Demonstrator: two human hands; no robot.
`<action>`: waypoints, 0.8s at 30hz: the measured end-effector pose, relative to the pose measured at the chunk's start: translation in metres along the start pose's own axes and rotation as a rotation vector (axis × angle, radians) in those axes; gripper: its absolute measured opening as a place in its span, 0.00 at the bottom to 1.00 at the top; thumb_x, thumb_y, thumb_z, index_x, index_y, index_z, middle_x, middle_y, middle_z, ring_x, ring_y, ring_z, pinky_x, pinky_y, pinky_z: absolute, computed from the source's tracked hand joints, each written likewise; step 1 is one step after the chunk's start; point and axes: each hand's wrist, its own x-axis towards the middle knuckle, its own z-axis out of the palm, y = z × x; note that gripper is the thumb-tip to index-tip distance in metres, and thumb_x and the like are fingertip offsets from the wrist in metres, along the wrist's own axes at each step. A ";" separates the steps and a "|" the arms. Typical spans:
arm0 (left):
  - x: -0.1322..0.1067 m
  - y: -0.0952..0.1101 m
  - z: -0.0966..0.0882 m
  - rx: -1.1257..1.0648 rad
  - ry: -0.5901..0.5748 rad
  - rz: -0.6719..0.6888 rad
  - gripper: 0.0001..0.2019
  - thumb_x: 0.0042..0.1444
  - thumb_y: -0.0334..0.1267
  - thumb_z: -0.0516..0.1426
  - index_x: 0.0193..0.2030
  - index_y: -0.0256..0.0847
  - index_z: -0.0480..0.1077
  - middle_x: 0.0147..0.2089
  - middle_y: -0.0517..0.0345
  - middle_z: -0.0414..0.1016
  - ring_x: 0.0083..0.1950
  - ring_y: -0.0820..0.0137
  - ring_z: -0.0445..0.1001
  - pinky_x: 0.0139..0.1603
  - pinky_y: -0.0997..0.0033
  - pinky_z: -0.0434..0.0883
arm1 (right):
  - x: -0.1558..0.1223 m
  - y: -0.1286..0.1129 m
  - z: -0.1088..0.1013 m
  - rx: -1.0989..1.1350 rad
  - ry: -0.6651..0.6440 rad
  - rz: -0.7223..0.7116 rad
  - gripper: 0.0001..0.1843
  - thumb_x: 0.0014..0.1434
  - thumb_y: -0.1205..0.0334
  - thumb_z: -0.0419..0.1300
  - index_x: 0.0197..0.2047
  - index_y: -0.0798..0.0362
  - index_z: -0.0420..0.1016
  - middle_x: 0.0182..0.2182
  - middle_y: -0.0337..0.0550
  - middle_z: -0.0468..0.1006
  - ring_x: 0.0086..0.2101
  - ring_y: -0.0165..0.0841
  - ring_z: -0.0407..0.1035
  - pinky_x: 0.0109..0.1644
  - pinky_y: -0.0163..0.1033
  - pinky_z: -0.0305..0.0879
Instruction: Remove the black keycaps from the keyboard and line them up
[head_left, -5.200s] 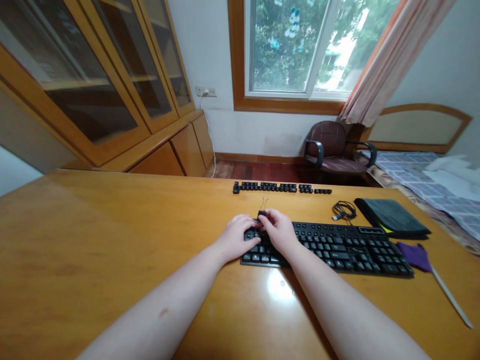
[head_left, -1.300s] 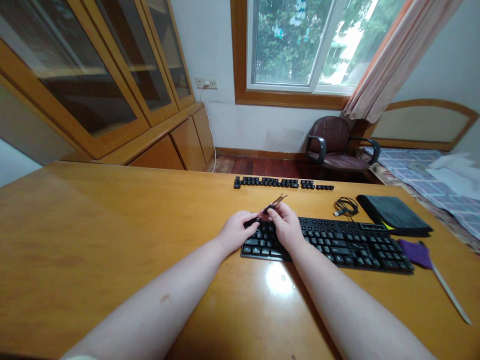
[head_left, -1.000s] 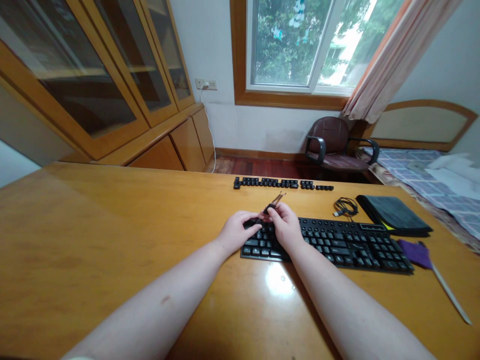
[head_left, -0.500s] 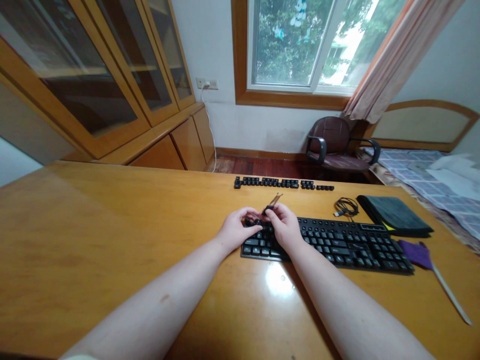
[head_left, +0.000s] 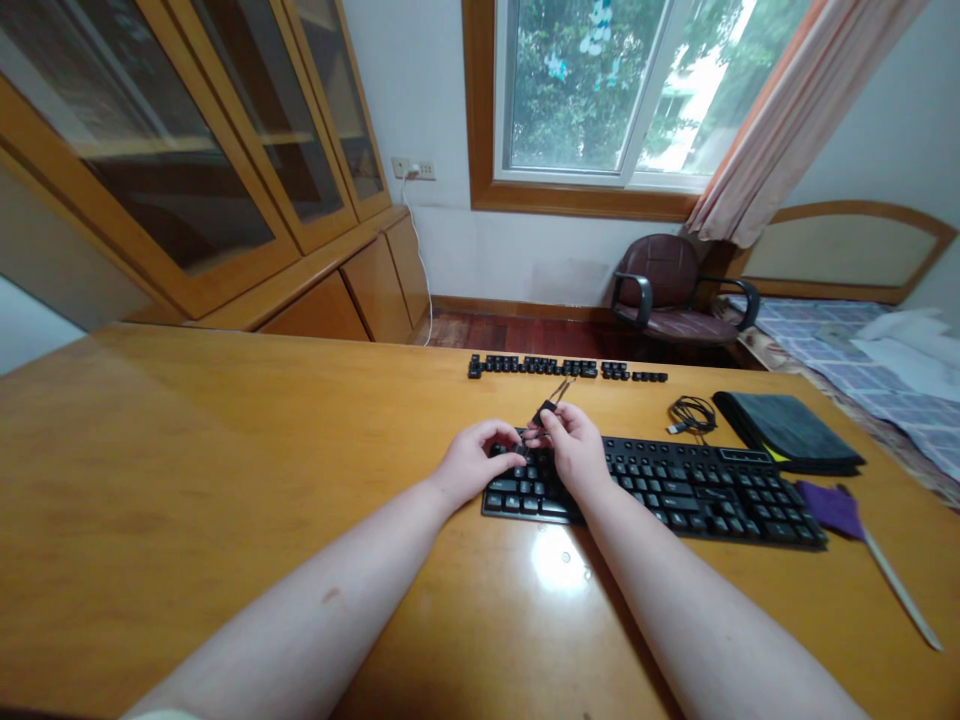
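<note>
Keyboard (head_left: 675,490): flat on the desk (head_left: 225,480).
Right hand (head_left: 577,455): over the keyboard's left part, thumb and fingers pinching a wire keycap puller (head_left: 544,412).
Puller in the grip: black body at the fingertips, tilted; wires jut past the keyboard's far edge, others slant down toward its upper-left keys.
Left hand (head_left: 476,465): at the keyboard's left end, thumb and fingers curved; cannot tell whether they grasp anything.
Loose keycaps (head_left: 504,363): lined up beyond the keyboard.
Coiled cable (head_left: 691,413): just behind the keyboard's right half.
</note>
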 end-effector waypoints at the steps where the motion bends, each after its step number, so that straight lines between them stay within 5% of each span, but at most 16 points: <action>1: 0.000 0.000 0.000 -0.004 0.005 0.002 0.10 0.41 0.33 0.64 0.32 0.37 0.70 0.33 0.58 0.73 0.38 0.69 0.71 0.44 0.69 0.69 | 0.000 0.000 0.000 0.003 -0.003 0.004 0.17 0.47 0.49 0.63 0.31 0.54 0.68 0.22 0.37 0.74 0.23 0.28 0.71 0.26 0.32 0.72; 24: -0.004 0.007 0.002 -0.142 -0.012 0.116 0.10 0.40 0.38 0.66 0.27 0.38 0.70 0.33 0.56 0.74 0.41 0.67 0.73 0.51 0.63 0.68 | 0.003 0.001 -0.004 0.218 -0.151 0.184 0.15 0.45 0.54 0.66 0.27 0.55 0.67 0.19 0.38 0.75 0.19 0.27 0.69 0.21 0.30 0.69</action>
